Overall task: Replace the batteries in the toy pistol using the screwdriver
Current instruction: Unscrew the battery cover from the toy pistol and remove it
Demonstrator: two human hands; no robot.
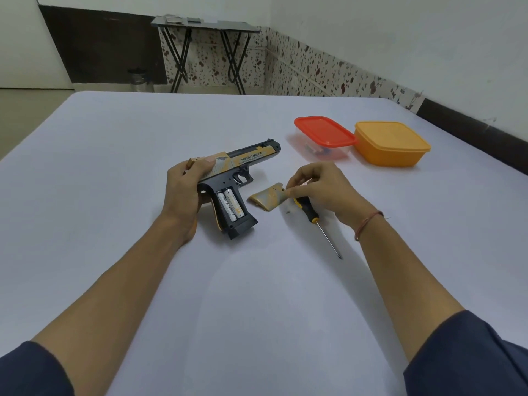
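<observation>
The black and gold toy pistol (243, 162) lies on its side on the white table (114, 167), muzzle pointing right and away. My left hand (185, 187) grips its rear end. The grip compartment is uncovered, and two batteries (231, 204) sit side by side inside it. The gold grip cover (267, 198) lies on the table just right of the pistol's grip. My right hand (320, 187) pinches the cover's right edge between thumb and fingers. A black and yellow screwdriver (310, 214) lies on the table under that hand, its shaft pointing toward me.
A clear box with a red lid (324, 132) holding small items and a closed orange box (391, 142) stand at the table's far right. A folding side table (205, 27) stands by the back wall. A steel bin (140, 80) sits on the floor.
</observation>
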